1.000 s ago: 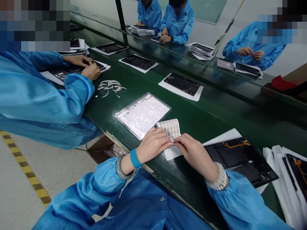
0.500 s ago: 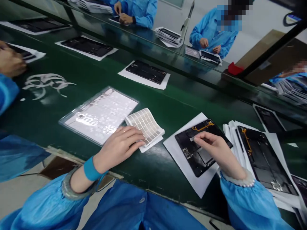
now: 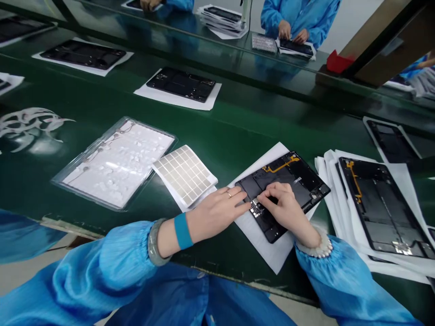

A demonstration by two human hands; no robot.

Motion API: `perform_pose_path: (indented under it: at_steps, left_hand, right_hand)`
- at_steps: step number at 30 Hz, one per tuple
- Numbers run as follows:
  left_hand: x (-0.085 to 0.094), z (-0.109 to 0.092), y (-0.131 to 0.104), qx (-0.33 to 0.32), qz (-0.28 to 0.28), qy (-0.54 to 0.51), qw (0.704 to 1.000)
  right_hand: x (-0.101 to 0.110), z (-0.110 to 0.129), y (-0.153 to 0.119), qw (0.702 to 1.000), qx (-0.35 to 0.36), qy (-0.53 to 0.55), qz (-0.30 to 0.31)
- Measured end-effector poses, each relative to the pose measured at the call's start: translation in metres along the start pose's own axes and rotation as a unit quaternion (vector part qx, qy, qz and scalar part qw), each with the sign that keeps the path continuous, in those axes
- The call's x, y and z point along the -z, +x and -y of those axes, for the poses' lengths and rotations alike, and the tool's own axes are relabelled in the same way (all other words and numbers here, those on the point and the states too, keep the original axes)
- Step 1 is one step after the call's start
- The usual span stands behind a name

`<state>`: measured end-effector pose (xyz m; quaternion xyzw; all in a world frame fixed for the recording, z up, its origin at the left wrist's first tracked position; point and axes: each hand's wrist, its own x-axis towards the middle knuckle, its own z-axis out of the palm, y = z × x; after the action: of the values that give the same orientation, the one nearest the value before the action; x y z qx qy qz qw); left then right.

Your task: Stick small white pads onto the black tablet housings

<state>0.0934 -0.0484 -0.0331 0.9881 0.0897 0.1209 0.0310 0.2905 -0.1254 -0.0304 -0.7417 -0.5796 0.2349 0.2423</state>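
Note:
A black device shell [image 3: 306, 170] with an orange flex strip lies on white paper [image 3: 268, 253] in front of me. My right hand [image 3: 283, 206] is pinched over the shell beside its small circuit area; anything between the fingertips is too small to make out. Fingers of my left hand [image 3: 217, 210] are spread and rest at the shell's left edge, with nothing seen in them. Left of that hand lies a sheet of square grey stickers [image 3: 185, 174], partly over white backing. A clear sleeve [image 3: 118, 163] holding a white sheet is further left.
At right, a paper stack [image 3: 335, 199] bears another shell [image 3: 384, 203]. More shells [image 3: 181, 83] lie on papers across the green table. White curled strips [image 3: 30, 124] are at far left. A person's hands [image 3: 292, 34] work behind the glass partition, near a red object [image 3: 338, 62].
My left hand has left the sticker sheet and moved right to the shell's edge. The sheet now lies flatter. My right hand has moved slightly down-left over the shell.

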Motion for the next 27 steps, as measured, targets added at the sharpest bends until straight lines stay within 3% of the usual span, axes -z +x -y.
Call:
perform_pose_path:
  at_steps: [27]
  left_hand:
    - [-0.0007,0.0017,0.0008,0.002,-0.007,-0.012,1.000]
  right_hand:
    - [0.0002,0.0007,-0.0010,1.000,0.007,-0.022,0.007]
